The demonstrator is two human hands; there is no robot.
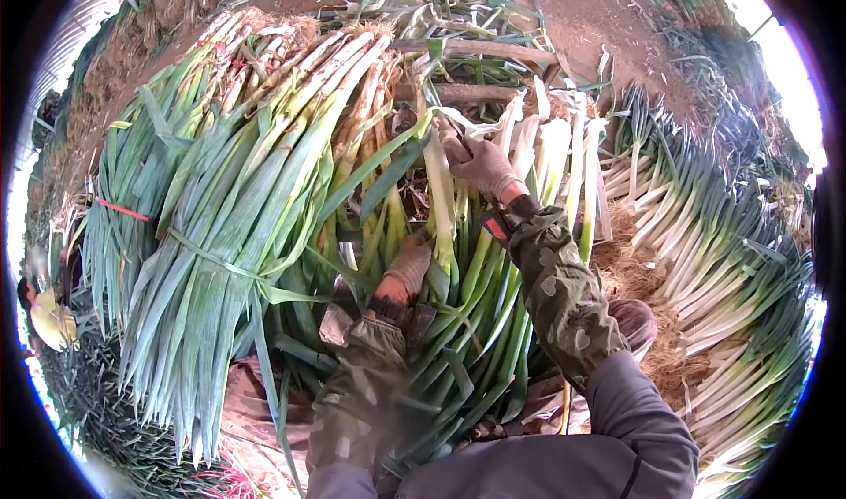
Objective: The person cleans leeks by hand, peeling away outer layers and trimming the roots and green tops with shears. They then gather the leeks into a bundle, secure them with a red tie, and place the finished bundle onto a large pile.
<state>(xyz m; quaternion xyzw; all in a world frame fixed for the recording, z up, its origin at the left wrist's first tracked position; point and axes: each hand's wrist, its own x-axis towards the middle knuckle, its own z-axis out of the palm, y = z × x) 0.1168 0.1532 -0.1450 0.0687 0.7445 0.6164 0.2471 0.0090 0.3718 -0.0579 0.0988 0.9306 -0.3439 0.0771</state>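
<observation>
Long leeks with green leaves and white stalks (pixel 439 177) lie in front of me. My right hand (pixel 486 166), in a light glove, is closed at the upper end of a thick stalk, with a pale peeled leaf beside its fingers. Lower and to the left, my left hand (pixel 410 263), also gloved, is closed around leek stalks near the green part; its fingertips are partly hidden. More white leek stalks (pixel 552 151) stand just right of my right hand.
Tied leek bundles (pixel 229 208) are heaped on the left, one with a red band (pixel 123 209). A wooden bar (pixel 480 50) crosses behind. Rows of leeks (pixel 705 279) with rooty ends lie on the right. At the far left edge is a yellow object (pixel 53 321).
</observation>
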